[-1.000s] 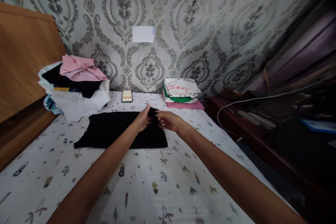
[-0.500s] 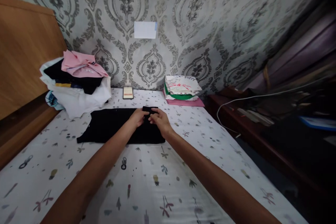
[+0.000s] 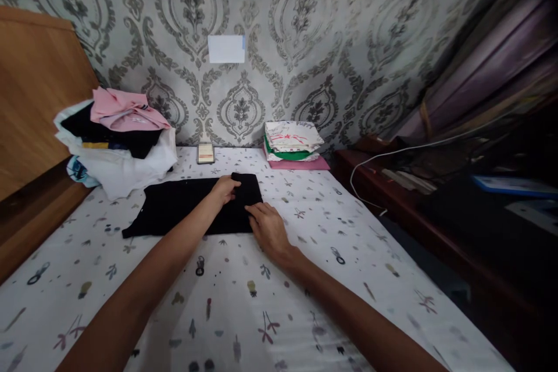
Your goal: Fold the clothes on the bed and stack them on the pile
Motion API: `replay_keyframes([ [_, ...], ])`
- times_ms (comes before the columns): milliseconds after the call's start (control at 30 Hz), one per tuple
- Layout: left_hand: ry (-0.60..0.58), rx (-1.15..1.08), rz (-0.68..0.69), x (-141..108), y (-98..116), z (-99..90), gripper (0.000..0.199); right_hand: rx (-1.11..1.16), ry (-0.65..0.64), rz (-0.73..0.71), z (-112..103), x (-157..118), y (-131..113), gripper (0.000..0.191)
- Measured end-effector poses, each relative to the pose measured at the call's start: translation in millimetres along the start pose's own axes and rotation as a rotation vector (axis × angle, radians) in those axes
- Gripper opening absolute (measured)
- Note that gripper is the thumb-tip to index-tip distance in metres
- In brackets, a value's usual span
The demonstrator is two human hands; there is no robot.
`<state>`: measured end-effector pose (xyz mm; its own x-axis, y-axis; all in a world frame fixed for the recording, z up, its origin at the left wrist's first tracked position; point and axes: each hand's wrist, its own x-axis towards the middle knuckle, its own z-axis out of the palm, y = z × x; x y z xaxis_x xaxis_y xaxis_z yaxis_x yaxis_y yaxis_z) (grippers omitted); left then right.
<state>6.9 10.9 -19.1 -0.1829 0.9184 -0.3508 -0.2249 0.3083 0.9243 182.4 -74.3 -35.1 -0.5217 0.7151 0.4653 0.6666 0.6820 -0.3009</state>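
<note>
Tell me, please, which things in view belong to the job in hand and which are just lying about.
In the job:
black garment, under the left hand and right hand
heap of clothes, probably
folded stack of cloth, probably

Just lying about, it seems:
small phone-like item
white cable

Home bedroom, with patterned bedsheet (image 3: 235, 296) and wallpaper (image 3: 261, 11).

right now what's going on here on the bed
A person has both hands on a black garment laid flat on the patterned sheet. The left hand is on its upper part, the right hand at its right end. Behind it, a loose clothes heap sits left and a neat folded stack right.
</note>
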Motion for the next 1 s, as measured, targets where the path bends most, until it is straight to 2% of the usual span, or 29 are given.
replay_keyframes([
  [100, 0.024, -0.027, 0.015, -3, 12, -6.2, 0.019, 0.054, 0.079, -0.009, -1, 7, -8, 0.037],
  [200, 0.036, -0.055, 0.042, -9, 25, -22.6, 0.019, 0.082, 0.093, -0.068, 0, 14, -25, 0.037],
  [333, 0.072, -0.063, 0.05, -20, 29, -52.2, 0.021, 0.071, 0.007, -0.118, 11, 22, -50, 0.036],
  [500, 0.14, -0.041, 0.027, -28, 19, -78.2, 0.024, 0.018, -0.088, -0.147, 26, 23, -64, 0.034],
  [767, 0.212, 0.134, 0.048, -25, 11, -82.4, 0.023, -0.004, -0.141, -0.158, 28, 18, -66, 0.033],
  [900, 0.274, 0.288, 0.1, -34, 17, -87.7, 0.038, 0.05, -0.126, -0.164, 20, 16, -69, 0.031],
  [1000, 0.348, 0.533, 0.288, -49, 23, -87.6, 0.046, 0.117, -0.1, -0.149, 10, 27, -65, 0.032],
])
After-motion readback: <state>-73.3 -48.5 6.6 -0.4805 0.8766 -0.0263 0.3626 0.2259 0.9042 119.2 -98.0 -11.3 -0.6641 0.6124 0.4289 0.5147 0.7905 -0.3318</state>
